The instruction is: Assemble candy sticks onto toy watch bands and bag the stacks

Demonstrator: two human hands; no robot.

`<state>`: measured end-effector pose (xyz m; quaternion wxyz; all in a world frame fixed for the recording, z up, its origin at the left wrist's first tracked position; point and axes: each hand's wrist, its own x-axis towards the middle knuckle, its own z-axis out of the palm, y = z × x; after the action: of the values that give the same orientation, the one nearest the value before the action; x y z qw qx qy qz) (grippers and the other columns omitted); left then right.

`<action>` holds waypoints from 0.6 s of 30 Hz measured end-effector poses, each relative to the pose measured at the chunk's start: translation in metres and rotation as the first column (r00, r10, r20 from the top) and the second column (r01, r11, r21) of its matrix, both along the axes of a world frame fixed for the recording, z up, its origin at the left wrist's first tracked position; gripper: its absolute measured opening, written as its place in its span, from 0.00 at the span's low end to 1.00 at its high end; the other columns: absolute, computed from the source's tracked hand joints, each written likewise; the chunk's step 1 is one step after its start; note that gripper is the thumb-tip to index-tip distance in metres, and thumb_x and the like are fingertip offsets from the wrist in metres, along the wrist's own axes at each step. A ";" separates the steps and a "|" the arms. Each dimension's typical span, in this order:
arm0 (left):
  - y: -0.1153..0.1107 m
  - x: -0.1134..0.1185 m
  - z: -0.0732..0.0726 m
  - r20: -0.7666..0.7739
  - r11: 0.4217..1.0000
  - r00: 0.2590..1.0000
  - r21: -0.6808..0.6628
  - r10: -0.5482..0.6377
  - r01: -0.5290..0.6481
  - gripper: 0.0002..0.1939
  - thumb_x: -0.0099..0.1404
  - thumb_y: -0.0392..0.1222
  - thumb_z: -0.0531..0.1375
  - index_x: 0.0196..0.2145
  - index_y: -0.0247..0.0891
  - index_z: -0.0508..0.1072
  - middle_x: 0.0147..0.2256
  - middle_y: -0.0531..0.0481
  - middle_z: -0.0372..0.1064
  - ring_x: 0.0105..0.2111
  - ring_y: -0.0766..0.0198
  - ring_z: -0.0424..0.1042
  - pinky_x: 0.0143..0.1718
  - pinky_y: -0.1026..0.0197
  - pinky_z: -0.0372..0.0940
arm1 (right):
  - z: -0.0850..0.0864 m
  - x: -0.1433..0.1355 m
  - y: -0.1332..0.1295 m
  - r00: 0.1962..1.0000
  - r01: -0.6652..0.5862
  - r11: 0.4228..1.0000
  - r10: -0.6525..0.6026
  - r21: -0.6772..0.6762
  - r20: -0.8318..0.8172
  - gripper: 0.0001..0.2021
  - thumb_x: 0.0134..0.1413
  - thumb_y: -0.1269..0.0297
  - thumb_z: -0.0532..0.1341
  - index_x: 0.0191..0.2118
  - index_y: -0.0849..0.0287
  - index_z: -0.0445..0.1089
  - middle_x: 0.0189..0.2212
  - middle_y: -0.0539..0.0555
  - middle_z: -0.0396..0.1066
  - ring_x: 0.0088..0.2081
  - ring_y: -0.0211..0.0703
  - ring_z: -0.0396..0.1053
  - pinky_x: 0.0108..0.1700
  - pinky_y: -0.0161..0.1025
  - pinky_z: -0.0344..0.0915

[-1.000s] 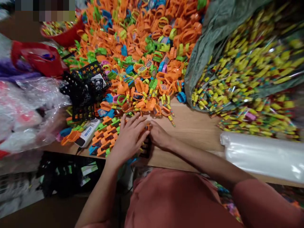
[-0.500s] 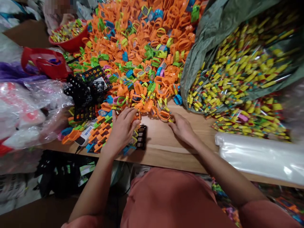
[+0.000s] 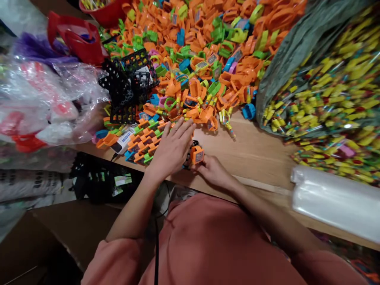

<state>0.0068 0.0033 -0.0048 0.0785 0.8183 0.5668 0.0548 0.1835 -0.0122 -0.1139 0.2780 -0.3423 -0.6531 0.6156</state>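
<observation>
While the left hand (image 3: 173, 145) spreads its fingers, palm down over the rows of toy watches (image 3: 146, 139), the right hand (image 3: 212, 171) pinches an orange watch (image 3: 197, 155) at its own ten o'clock, the left's four, just beside a mostly hidden black tray (image 3: 195, 143)!

Small packing or assembly workshop, indicated by bulk stock: plastic toys (image 3: 197, 33) heaped toward the far edge of the worktop (image 3: 252, 148), a sack (image 3: 277, 73) of yellow pieces (image 3: 332, 95) toward the right edge, a clear plastic roll (image 3: 335, 204) toward the near right corner, a carton (image 3: 80, 221) below the near left edge.
</observation>
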 end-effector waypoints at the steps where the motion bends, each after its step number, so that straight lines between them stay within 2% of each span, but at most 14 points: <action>1: 0.000 0.001 0.001 -0.003 1.000 1.000 -0.001 -0.001 0.001 0.25 0.79 0.41 0.44 0.69 0.36 0.59 0.72 0.44 0.53 0.73 0.51 0.47 0.74 0.39 0.41 | -0.002 0.000 -0.001 1.000 -0.002 0.996 0.000 0.085 0.028 0.04 0.59 0.68 0.56 0.33 0.58 0.67 0.28 0.50 0.70 0.31 0.40 0.67 0.37 0.37 0.65; 3: -0.001 0.002 0.002 -0.005 1.000 1.000 -0.006 0.002 -0.002 0.25 0.79 0.41 0.44 0.69 0.35 0.59 0.72 0.44 0.53 0.73 0.52 0.47 0.74 0.39 0.41 | -0.006 0.000 -0.003 0.999 0.001 0.960 -0.016 0.280 0.049 0.07 0.56 0.74 0.54 0.34 0.58 0.67 0.30 0.52 0.71 0.33 0.42 0.67 0.40 0.38 0.67; 5: -0.001 0.002 0.003 0.003 1.000 1.000 -0.021 0.004 -0.004 0.25 0.79 0.42 0.43 0.69 0.35 0.58 0.72 0.44 0.53 0.73 0.52 0.46 0.74 0.39 0.40 | -0.010 -0.002 -0.008 1.000 0.003 0.892 -0.016 0.452 0.024 0.11 0.53 0.79 0.52 0.37 0.58 0.67 0.33 0.55 0.71 0.35 0.44 0.68 0.42 0.41 0.68; 7: -0.002 0.001 0.004 0.020 0.999 1.000 -0.046 -0.007 0.008 0.27 0.80 0.47 0.43 0.70 0.36 0.57 0.72 0.44 0.51 0.74 0.52 0.45 0.74 0.38 0.40 | -0.011 -0.006 -0.012 1.000 -0.001 0.837 -0.006 0.547 0.012 0.16 0.51 0.82 0.50 0.41 0.60 0.68 0.36 0.59 0.73 0.39 0.47 0.69 0.45 0.43 0.69; 9: -0.004 -0.001 0.004 0.026 0.998 0.999 -0.055 -0.029 0.030 0.30 0.79 0.53 0.43 0.71 0.37 0.56 0.72 0.43 0.50 0.74 0.50 0.44 0.73 0.36 0.41 | -0.008 -0.010 -0.012 0.999 -0.042 0.833 0.021 0.552 0.044 0.21 0.50 0.84 0.49 0.45 0.62 0.70 0.40 0.61 0.75 0.43 0.48 0.71 0.49 0.44 0.70; 11: -0.005 -0.002 0.002 0.012 0.999 0.999 -0.029 -0.041 0.041 0.33 0.78 0.59 0.44 0.71 0.36 0.57 0.73 0.41 0.49 0.74 0.48 0.44 0.73 0.36 0.42 | 0.001 -0.009 -0.007 0.991 -0.133 0.862 0.100 0.489 0.094 0.22 0.51 0.84 0.50 0.47 0.61 0.71 0.44 0.60 0.76 0.46 0.47 0.72 0.51 0.43 0.69; 13: -0.007 -0.003 -0.002 -0.006 0.999 0.999 0.009 -0.039 0.039 0.35 0.77 0.61 0.44 0.70 0.34 0.57 0.72 0.40 0.49 0.74 0.46 0.45 0.73 0.35 0.43 | 0.015 -0.002 0.007 0.974 -0.221 0.887 0.182 0.405 0.133 0.19 0.53 0.83 0.54 0.45 0.58 0.73 0.44 0.56 0.77 0.45 0.45 0.73 0.50 0.40 0.69; 14: -0.007 -0.004 -0.005 -0.009 0.999 0.999 0.021 -0.038 0.038 0.35 0.77 0.61 0.45 0.70 0.33 0.57 0.72 0.39 0.50 0.73 0.46 0.46 0.72 0.35 0.44 | 0.022 0.005 0.017 0.972 -0.225 0.897 0.181 0.380 0.149 0.16 0.55 0.82 0.56 0.44 0.57 0.74 0.42 0.55 0.77 0.44 0.45 0.73 0.49 0.39 0.68; 16: -0.006 -0.005 -0.009 -0.005 0.999 0.999 0.031 -0.042 0.042 0.34 0.77 0.60 0.46 0.70 0.34 0.58 0.72 0.39 0.51 0.73 0.46 0.48 0.72 0.34 0.46 | 0.034 0.019 0.043 0.983 -0.106 0.913 0.037 0.395 0.178 0.08 0.61 0.75 0.60 0.40 0.57 0.74 0.39 0.53 0.76 0.41 0.44 0.72 0.46 0.38 0.67; 18: -0.005 -0.006 -0.012 0.004 0.998 0.999 0.039 -0.046 0.046 0.33 0.77 0.58 0.48 0.70 0.35 0.59 0.71 0.39 0.52 0.73 0.46 0.49 0.72 0.34 0.47 | 0.042 0.034 0.075 0.943 0.109 0.867 -0.245 0.486 0.226 0.05 0.64 0.69 0.60 0.37 0.57 0.73 0.36 0.53 0.74 0.39 0.44 0.71 0.45 0.39 0.65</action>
<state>0.0006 -0.0021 -0.0163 0.0652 0.8324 0.5464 0.0660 0.2173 0.0629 -0.0721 0.3127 -0.4079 -0.7798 0.3574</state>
